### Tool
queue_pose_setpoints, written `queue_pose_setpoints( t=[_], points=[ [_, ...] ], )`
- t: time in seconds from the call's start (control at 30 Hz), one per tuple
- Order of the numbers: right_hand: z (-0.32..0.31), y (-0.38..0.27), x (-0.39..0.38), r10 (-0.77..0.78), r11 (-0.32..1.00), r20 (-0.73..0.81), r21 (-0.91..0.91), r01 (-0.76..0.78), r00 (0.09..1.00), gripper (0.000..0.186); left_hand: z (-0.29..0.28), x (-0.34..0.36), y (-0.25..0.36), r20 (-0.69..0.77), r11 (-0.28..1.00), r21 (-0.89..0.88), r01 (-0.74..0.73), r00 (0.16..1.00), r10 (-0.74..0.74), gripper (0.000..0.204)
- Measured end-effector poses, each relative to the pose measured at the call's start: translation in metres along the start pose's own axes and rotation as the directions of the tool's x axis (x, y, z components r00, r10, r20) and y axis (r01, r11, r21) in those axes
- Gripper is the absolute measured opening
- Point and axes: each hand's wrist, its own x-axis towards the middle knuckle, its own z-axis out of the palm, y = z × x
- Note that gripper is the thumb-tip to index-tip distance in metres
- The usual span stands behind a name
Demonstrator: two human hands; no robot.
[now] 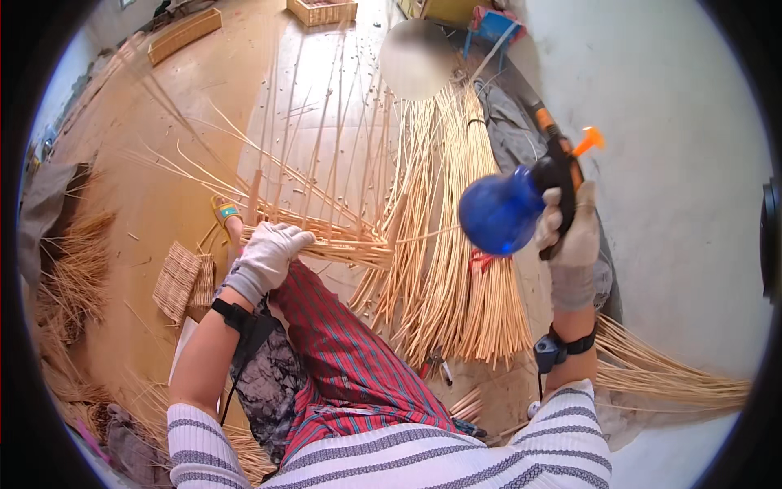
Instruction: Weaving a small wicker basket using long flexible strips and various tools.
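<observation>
Head: spray btl in RH

The basket frame is left of the spray bottle and rod bundles.

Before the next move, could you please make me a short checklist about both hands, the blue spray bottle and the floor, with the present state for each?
1. Left hand grips the woven frame: ok.
2. Right hand holds the blue spray bottle: ok.
3. Gloves on both hands: ok.
4. Bottle's fill level: cannot tell.
5. Floor free of scraps: not ok, small pieces lie scattered.
</observation>
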Motion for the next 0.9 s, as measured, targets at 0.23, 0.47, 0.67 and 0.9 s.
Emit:
queue_pose_setpoints(
  t=[0.23, 0.47, 0.67, 0.9],
  points=[
    [0.034, -0.022, 0.007, -0.08, 0.987, 0.01, -0.139, 0.081, 0.997, 0.063, 0.007, 0.016, 0.016, -0.027, 0.989, 0.105, -0.102, 0.994, 0.105, 0.029],
    [0.045, 0.023, -0.057, 0.308, 0.914, -0.086, -0.249, -0.319, 0.948, 0.063, 0.037, 0.043, 0.025, -0.248, 0.937, 0.309, -0.165, 0.937, 0.247, 0.017],
    [0.049, 0.029, -0.123, 0.292, 0.923, -0.025, -0.256, -0.288, 0.956, 0.064, 0.071, 0.07, 0.049, -0.204, 0.918, 0.246, -0.313, 0.909, 0.364, 0.011],
    [0.039, -0.002, -0.172, -0.406, 0.911, 0.21, 0.175, 0.374, 0.889, 0.081, 0.093, 0.089, 0.053, -0.113, 0.853, 0.352, -0.385, 0.887, 0.447, 0.008]
  ],
)
